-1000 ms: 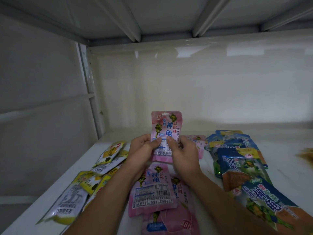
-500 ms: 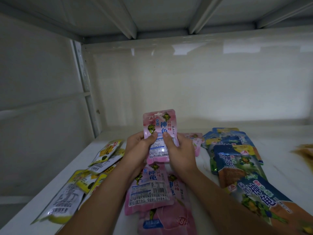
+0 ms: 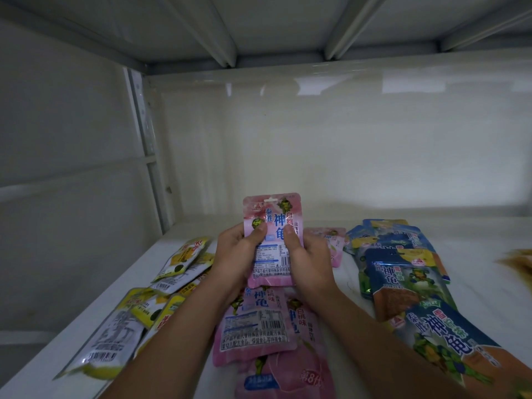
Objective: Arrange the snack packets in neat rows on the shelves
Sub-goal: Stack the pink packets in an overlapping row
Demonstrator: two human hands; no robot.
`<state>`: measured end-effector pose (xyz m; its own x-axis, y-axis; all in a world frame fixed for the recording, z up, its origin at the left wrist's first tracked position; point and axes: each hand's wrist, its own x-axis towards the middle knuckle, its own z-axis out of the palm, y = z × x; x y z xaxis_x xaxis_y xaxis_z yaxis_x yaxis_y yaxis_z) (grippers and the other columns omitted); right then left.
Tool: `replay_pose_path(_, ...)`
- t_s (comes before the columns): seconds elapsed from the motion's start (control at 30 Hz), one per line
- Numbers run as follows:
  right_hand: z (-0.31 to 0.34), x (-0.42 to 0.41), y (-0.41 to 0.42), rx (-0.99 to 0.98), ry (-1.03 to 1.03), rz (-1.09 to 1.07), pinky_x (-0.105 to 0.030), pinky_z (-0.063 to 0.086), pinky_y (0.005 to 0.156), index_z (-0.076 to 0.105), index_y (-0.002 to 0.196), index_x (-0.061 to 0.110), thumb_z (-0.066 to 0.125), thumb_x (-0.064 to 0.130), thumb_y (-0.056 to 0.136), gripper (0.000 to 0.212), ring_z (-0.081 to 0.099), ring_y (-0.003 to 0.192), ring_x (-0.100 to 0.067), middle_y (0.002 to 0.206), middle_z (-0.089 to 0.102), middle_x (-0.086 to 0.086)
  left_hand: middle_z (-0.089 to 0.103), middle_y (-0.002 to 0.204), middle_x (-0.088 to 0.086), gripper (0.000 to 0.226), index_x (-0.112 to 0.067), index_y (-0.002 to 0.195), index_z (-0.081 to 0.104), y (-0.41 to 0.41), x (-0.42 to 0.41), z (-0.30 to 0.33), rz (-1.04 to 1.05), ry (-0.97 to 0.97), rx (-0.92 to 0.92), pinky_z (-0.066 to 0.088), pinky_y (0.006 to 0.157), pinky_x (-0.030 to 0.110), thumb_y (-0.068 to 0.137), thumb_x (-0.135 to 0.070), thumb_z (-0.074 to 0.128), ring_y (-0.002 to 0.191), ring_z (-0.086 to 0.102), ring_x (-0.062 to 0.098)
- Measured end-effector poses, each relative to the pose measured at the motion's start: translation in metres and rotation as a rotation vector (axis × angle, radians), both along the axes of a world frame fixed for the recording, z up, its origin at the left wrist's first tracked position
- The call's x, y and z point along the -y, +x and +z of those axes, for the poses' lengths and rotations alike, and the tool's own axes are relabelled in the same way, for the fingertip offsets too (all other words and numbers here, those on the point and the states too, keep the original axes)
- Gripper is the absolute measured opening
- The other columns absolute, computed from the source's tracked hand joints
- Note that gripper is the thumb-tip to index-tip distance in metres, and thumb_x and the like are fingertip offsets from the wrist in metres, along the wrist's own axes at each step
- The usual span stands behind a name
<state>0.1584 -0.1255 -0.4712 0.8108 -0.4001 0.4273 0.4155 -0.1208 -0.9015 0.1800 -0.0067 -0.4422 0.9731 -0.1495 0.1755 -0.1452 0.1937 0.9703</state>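
Both hands hold one pink snack packet (image 3: 272, 240) upright above the white shelf (image 3: 403, 234), near the middle of the view. The left hand (image 3: 234, 254) grips its 9 o'clock edge with thumb curled over the front; the right hand (image 3: 309, 257) grips the 3 o'clock edge likewise. Below, toward 6 o'clock, lie more pink packets (image 3: 256, 326). Yellow packets (image 3: 172, 272) are scattered at 8 o'clock, and blue packets (image 3: 403, 272) overlap at 4 o'clock
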Motion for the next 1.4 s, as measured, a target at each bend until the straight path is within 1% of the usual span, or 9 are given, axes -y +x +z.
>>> replay_pose_path(0.13, 0.003, 0.003, -0.002, 0.027, -0.011, -0.031, -0.041, 0.056, 0.07, 0.071, 0.09, 0.006, 0.061, 0.027, 0.105, 0.028, 0.07, 0.079, -0.022, 0.084, 0.074, -0.012, 0.08, 0.098, 0.017, 0.013, -0.005, 0.105, 0.076, 0.0, 0.0, 0.002, 0.02, 0.004, 0.013, 0.062, 0.088, 0.056, 0.102, -0.014, 0.066, 0.096, 0.077, 0.04)
replay_pose_path(0.3, 0.001, 0.006, -0.002, 0.028, -0.048, -0.046, -0.03, 0.038, 0.059, 0.054, 0.072, 0.005, 0.06, 0.021, 0.104, 0.036, 0.048, 0.062, -0.011, 0.064, 0.054, -0.003, 0.079, 0.103, 0.02, 0.016, -0.006, 0.105, 0.078, -0.002, 0.002, 0.001, 0.015, -0.02, 0.004, 0.057, 0.094, 0.065, 0.102, -0.014, 0.064, 0.1, 0.076, 0.042)
replay_pose_path(0.37, 0.003, 0.004, -0.004, 0.031, -0.041, -0.008, -0.031, 0.041, 0.057, 0.054, 0.071, 0.005, 0.063, 0.029, 0.101, 0.04, 0.051, 0.059, -0.016, 0.061, 0.055, -0.003, 0.078, 0.103, 0.021, 0.018, -0.005, 0.107, 0.076, 0.0, 0.001, 0.002, 0.046, -0.034, 0.022, 0.057, 0.094, 0.066, 0.103, -0.016, 0.062, 0.1, 0.075, 0.043)
replay_pose_path(0.47, 0.005, 0.0, -0.006, 0.044, -0.002, 0.035, -0.035, 0.045, 0.066, 0.06, 0.088, -0.01, 0.059, 0.058, 0.094, 0.068, 0.058, 0.065, -0.036, 0.088, 0.062, -0.035, 0.079, 0.099, 0.019, 0.016, -0.007, 0.105, 0.077, 0.0, 0.0, 0.004, 0.067, -0.036, 0.045, 0.06, 0.09, 0.063, 0.104, -0.015, 0.063, 0.096, 0.076, 0.042)
replay_pose_path(0.6, 0.005, 0.005, -0.007, 0.038, 0.018, -0.039, -0.025, 0.052, 0.064, 0.072, 0.091, 0.006, 0.059, 0.029, 0.105, 0.03, 0.07, 0.073, -0.016, 0.082, 0.074, -0.011, 0.08, 0.1, 0.015, 0.015, -0.009, 0.105, 0.079, -0.004, 0.002, 0.003, 0.036, 0.021, 0.063, 0.059, 0.092, 0.061, 0.102, -0.012, 0.064, 0.096, 0.077, 0.038)
replay_pose_path(0.87, 0.004, 0.002, -0.005, 0.061, 0.051, -0.03, -0.059, 0.055, 0.083, 0.067, 0.095, 0.001, 0.059, 0.033, 0.103, 0.035, 0.063, 0.094, -0.051, 0.096, 0.066, -0.031, 0.08, 0.1, 0.016, 0.023, -0.013, 0.105, 0.08, 0.0, 0.002, 0.005, 0.062, -0.016, 0.045, 0.059, 0.095, 0.058, 0.107, -0.017, 0.057, 0.098, 0.077, 0.039)
replay_pose_path(1.03, 0.006, 0.001, -0.004, 0.089, 0.125, -0.056, -0.05, 0.055, 0.07, 0.065, 0.101, 0.029, 0.058, 0.038, 0.106, 0.013, 0.062, 0.076, -0.027, 0.093, 0.068, -0.027, 0.08, 0.098, 0.018, 0.022, -0.011, 0.106, 0.078, 0.001, 0.001, 0.003, 0.072, 0.018, 0.078, 0.059, 0.092, 0.061, 0.107, -0.017, 0.057, 0.099, 0.075, 0.045)
replay_pose_path(1.23, -0.001, 0.008, 0.0, 0.148, 0.106, -0.098, -0.029, 0.046, 0.057, 0.062, 0.09, 0.021, 0.053, 0.021, 0.109, 0.021, 0.058, 0.063, -0.015, 0.07, 0.066, -0.015, 0.081, 0.093, 0.012, 0.021, -0.016, 0.104, 0.077, -0.001, 0.003, 0.003, 0.059, 0.052, 0.079, 0.062, 0.081, 0.044, 0.107, -0.016, 0.056, 0.091, 0.078, 0.034)
replay_pose_path(1.4, -0.002, 0.011, 0.004, 0.082, 0.134, -0.129, -0.04, 0.055, 0.066, 0.068, 0.09, 0.015, 0.058, 0.02, 0.106, 0.02, 0.066, 0.071, -0.02, 0.077, 0.072, -0.01, 0.081, 0.096, 0.012, 0.021, -0.015, 0.107, 0.078, 0.0, 0.001, 0.001, 0.077, 0.079, 0.155, 0.062, 0.083, 0.045, 0.107, -0.018, 0.057, 0.094, 0.077, 0.036)
